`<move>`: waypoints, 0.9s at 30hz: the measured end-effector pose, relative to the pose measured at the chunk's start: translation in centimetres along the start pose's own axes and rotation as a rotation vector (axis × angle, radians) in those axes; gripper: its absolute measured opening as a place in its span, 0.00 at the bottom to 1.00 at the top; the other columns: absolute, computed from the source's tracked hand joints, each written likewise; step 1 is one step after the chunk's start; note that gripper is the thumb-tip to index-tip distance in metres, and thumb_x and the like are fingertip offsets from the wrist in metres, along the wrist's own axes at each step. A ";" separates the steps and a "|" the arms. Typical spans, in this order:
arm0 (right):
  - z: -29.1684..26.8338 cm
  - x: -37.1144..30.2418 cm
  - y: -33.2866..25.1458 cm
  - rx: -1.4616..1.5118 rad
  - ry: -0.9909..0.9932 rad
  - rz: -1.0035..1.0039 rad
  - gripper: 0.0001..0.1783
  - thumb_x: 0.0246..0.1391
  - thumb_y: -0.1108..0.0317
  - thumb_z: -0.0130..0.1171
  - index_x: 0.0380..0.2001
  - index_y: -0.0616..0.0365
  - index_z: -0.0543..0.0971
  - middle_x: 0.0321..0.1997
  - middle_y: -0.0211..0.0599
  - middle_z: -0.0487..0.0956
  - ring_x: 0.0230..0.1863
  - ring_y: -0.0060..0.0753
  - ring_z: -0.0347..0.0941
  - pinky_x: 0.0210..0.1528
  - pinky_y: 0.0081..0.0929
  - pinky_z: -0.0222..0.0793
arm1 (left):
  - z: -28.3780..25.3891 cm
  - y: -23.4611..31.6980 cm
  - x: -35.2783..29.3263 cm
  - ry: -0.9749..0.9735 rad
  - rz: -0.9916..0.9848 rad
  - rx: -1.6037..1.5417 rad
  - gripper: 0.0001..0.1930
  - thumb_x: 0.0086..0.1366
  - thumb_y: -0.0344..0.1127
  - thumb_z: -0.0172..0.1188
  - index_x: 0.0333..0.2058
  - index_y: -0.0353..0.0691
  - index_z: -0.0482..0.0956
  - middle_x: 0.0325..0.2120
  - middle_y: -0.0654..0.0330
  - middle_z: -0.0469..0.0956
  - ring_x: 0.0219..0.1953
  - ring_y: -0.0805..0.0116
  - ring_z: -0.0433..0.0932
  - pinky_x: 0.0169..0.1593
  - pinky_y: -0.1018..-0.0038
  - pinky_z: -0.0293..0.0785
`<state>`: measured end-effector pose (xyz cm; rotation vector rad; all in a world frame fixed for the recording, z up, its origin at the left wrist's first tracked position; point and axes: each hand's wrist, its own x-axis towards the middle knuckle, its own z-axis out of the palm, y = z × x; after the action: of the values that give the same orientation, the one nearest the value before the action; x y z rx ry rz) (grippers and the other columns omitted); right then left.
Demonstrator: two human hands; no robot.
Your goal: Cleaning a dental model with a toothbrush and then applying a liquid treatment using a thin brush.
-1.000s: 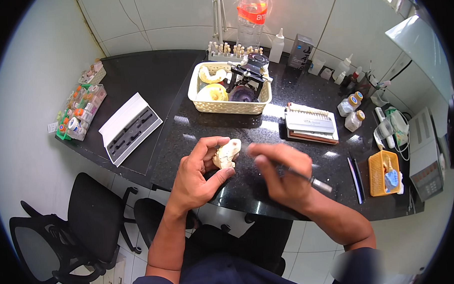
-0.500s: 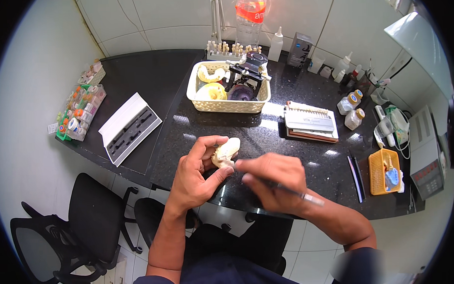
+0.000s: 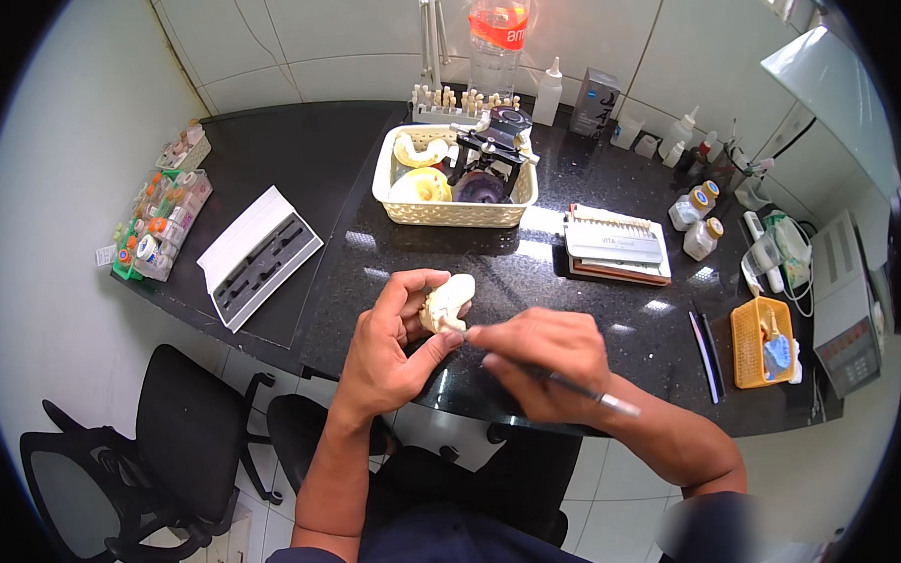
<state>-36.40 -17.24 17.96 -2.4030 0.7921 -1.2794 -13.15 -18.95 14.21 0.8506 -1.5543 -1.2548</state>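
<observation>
Over the front edge of the black countertop, my left hand [image 3: 385, 341] is closed round a cream-coloured plaster dental model [image 3: 445, 303], thumb along its lower edge. My right hand [image 3: 552, 357] grips a slim hand tool with a dark shaft and a silver end [image 3: 614, 403]; the silver end sticks out behind the palm. The tool's working tip is at the model's lower right edge, by my left thumb, and is too small to make out. My right fingers are close beside the model.
A cream basket [image 3: 458, 214] with dental models and a black articulator stands behind my hands. A shade guide [image 3: 616, 244] lies on the right, near an orange basket [image 3: 739, 346] and two thin tools [image 3: 704, 357]. An opened white case [image 3: 261, 258] sits left.
My right hand is sharper and has shifted very slightly at the model's edge, the tool still in it. My left hand and the dental model stay in nearly the same place.
</observation>
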 end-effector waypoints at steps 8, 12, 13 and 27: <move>0.0 0.0 0.2 0.007 -0.022 -0.032 0.13 0.55 0.81 0.71 0.45 0.64 0.89 0.37 0.46 0.90 0.33 0.42 0.88 0.36 0.35 0.82 | 0.0 -0.5 0.1 0.009 -0.013 -0.083 0.27 0.70 0.19 0.68 0.64 0.31 0.68 0.56 0.46 0.84 0.59 0.66 0.85 0.64 0.70 0.81; 0.3 -0.3 1.3 -0.104 0.158 0.076 0.14 0.53 0.81 0.72 0.44 0.64 0.89 0.36 0.45 0.90 0.33 0.43 0.88 0.37 0.34 0.83 | -0.2 -0.3 0.0 0.006 -0.042 -0.154 0.28 0.70 0.19 0.68 0.64 0.31 0.65 0.57 0.46 0.82 0.60 0.65 0.83 0.65 0.70 0.80; 0.4 -0.3 1.3 -0.102 0.163 0.075 0.14 0.53 0.81 0.72 0.44 0.64 0.89 0.36 0.45 0.90 0.33 0.43 0.88 0.37 0.34 0.83 | -0.2 -0.2 0.0 0.009 -0.057 -0.196 0.29 0.70 0.19 0.68 0.65 0.31 0.65 0.58 0.45 0.81 0.61 0.65 0.82 0.65 0.70 0.80; 0.3 -0.1 0.5 -0.005 -0.003 0.002 0.13 0.57 0.82 0.71 0.46 0.63 0.89 0.37 0.46 0.90 0.32 0.41 0.87 0.36 0.33 0.81 | -0.6 -0.5 0.2 -0.032 -0.062 -0.159 0.28 0.71 0.17 0.64 0.65 0.31 0.63 0.60 0.44 0.80 0.64 0.59 0.82 0.65 0.67 0.83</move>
<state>-36.34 -17.59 17.43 -2.4068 0.7967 -1.2747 -12.64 -19.50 13.80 0.7853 -1.4405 -1.4228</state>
